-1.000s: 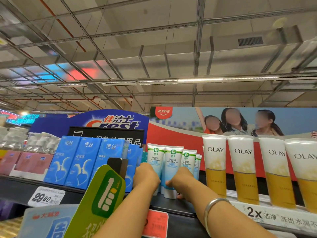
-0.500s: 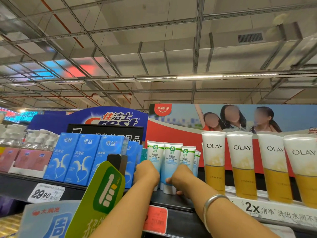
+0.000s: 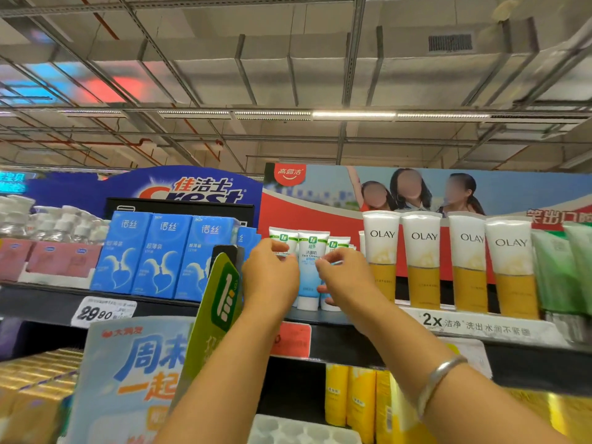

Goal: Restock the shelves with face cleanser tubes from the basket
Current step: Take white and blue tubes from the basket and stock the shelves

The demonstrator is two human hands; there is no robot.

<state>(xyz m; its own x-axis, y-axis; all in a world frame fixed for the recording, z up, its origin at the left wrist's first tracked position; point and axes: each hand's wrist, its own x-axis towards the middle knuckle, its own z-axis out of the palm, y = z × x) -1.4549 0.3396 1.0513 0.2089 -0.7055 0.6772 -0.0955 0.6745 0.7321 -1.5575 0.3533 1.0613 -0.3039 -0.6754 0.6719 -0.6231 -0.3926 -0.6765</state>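
Three white-and-blue face cleanser tubes [image 3: 310,270] stand cap-down in a row on the top shelf [image 3: 336,342], between blue boxes and Olay tubes. My left hand [image 3: 270,277] is raised in front of the leftmost tube [image 3: 281,239], its fingers curled on the tube's upper part. My right hand [image 3: 346,278], a silver bangle on its wrist, pinches the rightmost tube [image 3: 336,244], with the thumb showing low beside the middle tube. Both hands hide most of the outer two tubes. No basket is in view.
Blue boxes [image 3: 160,254] stand left of the tubes and several Olay tubes [image 3: 423,261] right of them. A green promo sign [image 3: 221,302] juts out from the shelf edge by my left forearm. Price tags hang on the shelf rail. Yellow packs [image 3: 349,392] fill the shelf below.
Both hands have risen from the tubes' bases to their upper parts. The view has tilted a little, so the shelf sits lower in frame.
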